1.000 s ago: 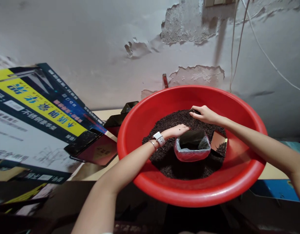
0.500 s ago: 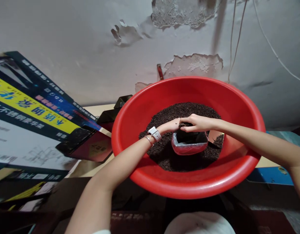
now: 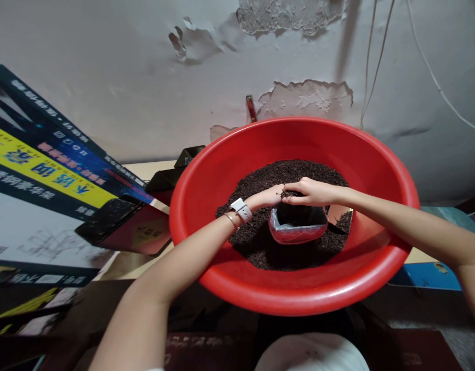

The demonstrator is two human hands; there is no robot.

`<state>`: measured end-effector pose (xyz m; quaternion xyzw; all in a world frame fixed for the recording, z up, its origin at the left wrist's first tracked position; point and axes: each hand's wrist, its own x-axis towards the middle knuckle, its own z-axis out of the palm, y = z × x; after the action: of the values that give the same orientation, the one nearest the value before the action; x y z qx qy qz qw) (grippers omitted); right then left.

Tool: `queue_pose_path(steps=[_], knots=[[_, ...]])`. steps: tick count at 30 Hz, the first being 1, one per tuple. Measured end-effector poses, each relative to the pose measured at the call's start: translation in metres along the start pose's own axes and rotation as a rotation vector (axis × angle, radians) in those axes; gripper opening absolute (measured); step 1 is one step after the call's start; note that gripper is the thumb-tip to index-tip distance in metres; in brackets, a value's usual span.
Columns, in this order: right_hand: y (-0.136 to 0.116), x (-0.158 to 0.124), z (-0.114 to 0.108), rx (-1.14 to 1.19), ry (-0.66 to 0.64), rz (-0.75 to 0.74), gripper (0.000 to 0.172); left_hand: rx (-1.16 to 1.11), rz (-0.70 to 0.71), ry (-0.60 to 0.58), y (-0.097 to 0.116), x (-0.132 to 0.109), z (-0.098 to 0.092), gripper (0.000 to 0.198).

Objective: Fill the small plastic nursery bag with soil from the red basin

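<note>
Fingertips (image 3: pixel 287 192) of both hands pinched together on a clump of tea (image 3: pixel 289 194), right over the bag (image 3: pixel 297 226) mouth at the basin's (image 3: pixel 222 170) centre. Best kept low and centred, left hand (image 3: pixel 265 197) and right hand (image 3: pixel 312 191) easing apart slowly above the opening. Worth minding: bag rim sagging, loose tea spilling outside.

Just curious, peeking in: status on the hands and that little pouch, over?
Left hand and right hand meet over the open pouch, pinching dark loose tea. Pouch sits upright in the red basin. Nothing blocking.
</note>
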<state>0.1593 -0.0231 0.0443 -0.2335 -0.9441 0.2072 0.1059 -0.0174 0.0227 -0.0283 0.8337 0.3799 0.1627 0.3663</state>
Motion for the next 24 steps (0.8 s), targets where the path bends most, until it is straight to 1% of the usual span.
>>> queue_pose_path(steps=[4, 9, 16, 24], knots=[[0.002, 0.0005, 0.0004, -0.007, -0.019, -0.005, 0.031, 0.012, -0.001, 0.003, -0.0018, -0.0003, -0.0003, 0.03], [0.003, 0.001, 0.0007, -0.013, -0.037, 0.0, 0.035, 0.022, 0.006, 0.0, -0.0014, -0.0013, -0.0008, 0.032], [0.0027, 0.0006, 0.0007, 0.004, -0.053, 0.005, 0.033, 0.034, 0.02, -0.034, 0.0027, -0.0005, 0.0, 0.036], [0.0045, 0.0003, 0.0009, -0.016, -0.061, 0.002, 0.033, 0.052, 0.012, -0.053, 0.0079, -0.002, -0.0009, 0.027]])
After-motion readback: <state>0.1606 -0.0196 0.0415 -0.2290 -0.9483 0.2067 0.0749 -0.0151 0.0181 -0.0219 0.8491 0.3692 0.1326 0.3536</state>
